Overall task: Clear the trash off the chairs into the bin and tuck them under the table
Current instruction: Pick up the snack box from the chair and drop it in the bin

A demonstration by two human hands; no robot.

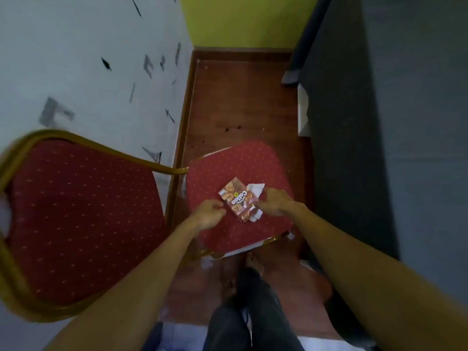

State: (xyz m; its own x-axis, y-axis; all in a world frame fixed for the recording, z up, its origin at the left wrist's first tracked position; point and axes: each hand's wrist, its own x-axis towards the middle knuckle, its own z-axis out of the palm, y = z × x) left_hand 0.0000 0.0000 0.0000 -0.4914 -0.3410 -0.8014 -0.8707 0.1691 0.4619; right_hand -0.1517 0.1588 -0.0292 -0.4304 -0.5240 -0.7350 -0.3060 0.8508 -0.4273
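On the red chair seat [235,168], "Collon" snack wrapper [236,200], right hand [274,201] pinching it, left hand [210,214] loosely curled, empty

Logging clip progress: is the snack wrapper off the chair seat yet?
Not yet. The snack wrapper lies flat on the chair seat, both hands at its edges.
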